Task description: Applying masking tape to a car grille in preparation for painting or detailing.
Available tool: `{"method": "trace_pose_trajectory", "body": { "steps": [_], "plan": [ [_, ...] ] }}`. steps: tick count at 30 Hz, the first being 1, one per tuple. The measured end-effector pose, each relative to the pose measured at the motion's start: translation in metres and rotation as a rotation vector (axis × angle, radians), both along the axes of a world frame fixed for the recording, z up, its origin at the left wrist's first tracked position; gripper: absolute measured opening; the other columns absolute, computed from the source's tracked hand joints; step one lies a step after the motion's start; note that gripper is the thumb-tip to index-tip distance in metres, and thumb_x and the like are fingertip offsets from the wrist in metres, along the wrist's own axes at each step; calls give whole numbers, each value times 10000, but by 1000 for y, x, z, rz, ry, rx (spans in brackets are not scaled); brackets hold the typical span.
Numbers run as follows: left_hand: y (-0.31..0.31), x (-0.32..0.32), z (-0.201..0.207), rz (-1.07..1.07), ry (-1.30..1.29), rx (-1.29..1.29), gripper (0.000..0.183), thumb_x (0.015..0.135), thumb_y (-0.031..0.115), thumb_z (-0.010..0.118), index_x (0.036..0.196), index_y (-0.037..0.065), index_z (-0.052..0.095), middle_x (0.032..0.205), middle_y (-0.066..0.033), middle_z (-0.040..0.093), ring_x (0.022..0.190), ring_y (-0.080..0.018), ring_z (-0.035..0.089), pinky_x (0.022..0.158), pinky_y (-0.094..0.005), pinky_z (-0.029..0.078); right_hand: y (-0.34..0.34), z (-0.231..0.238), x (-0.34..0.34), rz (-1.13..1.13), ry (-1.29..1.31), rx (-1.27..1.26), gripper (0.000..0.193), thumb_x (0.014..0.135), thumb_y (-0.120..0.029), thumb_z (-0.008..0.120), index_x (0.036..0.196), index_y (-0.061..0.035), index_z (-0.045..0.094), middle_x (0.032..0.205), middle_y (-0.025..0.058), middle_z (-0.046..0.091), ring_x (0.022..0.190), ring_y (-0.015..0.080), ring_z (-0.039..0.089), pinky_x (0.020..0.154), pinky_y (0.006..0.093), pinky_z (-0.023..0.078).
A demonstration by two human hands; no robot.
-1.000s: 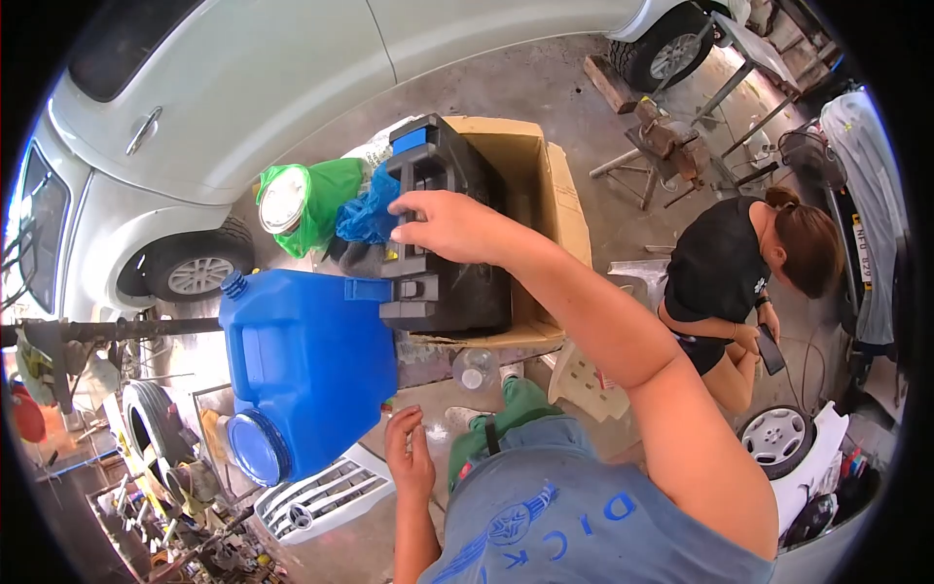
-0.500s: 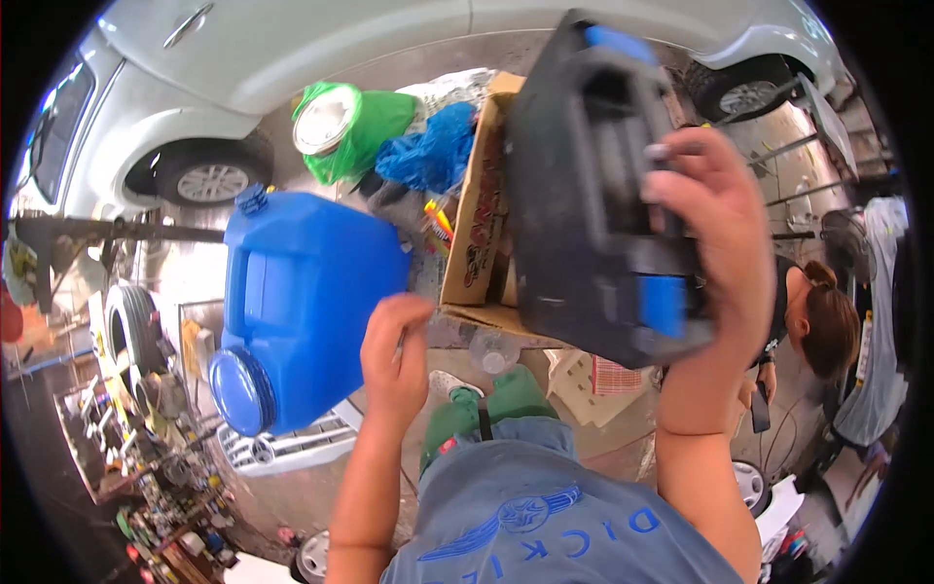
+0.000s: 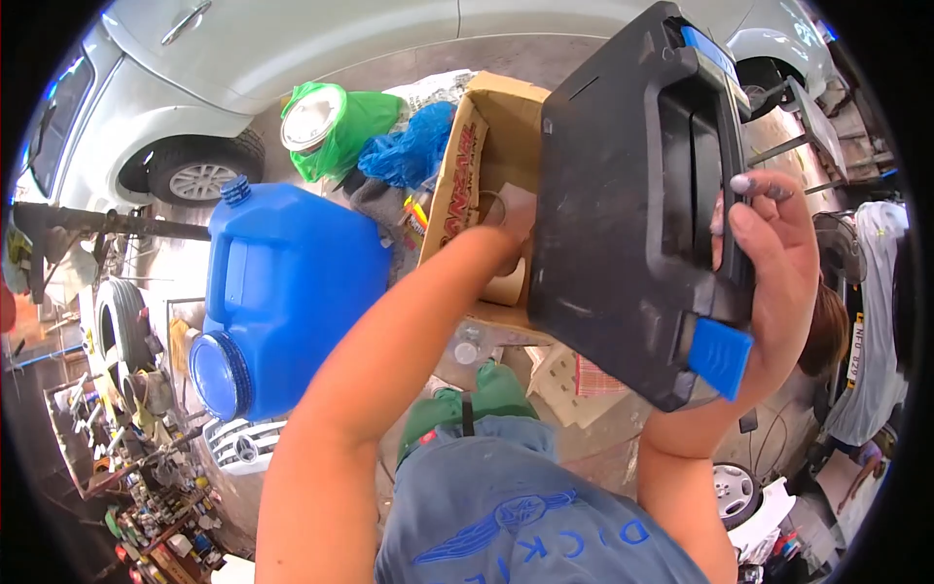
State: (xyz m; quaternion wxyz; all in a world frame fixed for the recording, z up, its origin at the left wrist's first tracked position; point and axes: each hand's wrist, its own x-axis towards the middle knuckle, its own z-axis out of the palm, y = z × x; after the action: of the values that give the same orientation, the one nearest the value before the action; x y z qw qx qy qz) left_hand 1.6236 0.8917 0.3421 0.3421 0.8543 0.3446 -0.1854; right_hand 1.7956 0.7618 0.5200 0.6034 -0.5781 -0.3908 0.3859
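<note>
My right hand (image 3: pixel 778 234) grips the handle of a black plastic tool case (image 3: pixel 603 204) with blue latches. The case is tilted on edge, over the right part of an open cardboard box (image 3: pixel 448 180). Into that box reaches my left hand (image 3: pixel 511 251), its fingers mostly hidden by the forearm and the case. Close to it lie a pale sheet-like piece (image 3: pixel 520 206) and a beige rounded thing (image 3: pixel 503 289). Left of the box stands a big blue jerrycan (image 3: pixel 297 282) with a round screw lid.
Beyond the box are a blue plastic bag (image 3: pixel 409 146) and a can in a green bag (image 3: pixel 355 122). A silver car (image 3: pixel 321 39) spans the far side. Another person's hair (image 3: pixel 827 331) shows behind my right hand. Shelves of clutter (image 3: pixel 146 487) stand at lower left.
My left hand has gone from beside the jerrycan into the cardboard box. My right hand has shifted the tool case to the right, uncovering more of the box's inside.
</note>
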Motion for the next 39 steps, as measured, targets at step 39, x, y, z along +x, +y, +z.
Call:
{"method": "trace_pose_trajectory", "body": {
  "steps": [39],
  "plan": [
    [-75,-116,89,966,-1323,111,294,912,-35,607,1171,19,480,1071,-88,565,1020,-141,552,956,-305,435,50,-103,-47,191,-24,-33,170,928,-55,632,1091,-15,605,928,-15,586,812,45,510,737,202,411]
  ]
}}
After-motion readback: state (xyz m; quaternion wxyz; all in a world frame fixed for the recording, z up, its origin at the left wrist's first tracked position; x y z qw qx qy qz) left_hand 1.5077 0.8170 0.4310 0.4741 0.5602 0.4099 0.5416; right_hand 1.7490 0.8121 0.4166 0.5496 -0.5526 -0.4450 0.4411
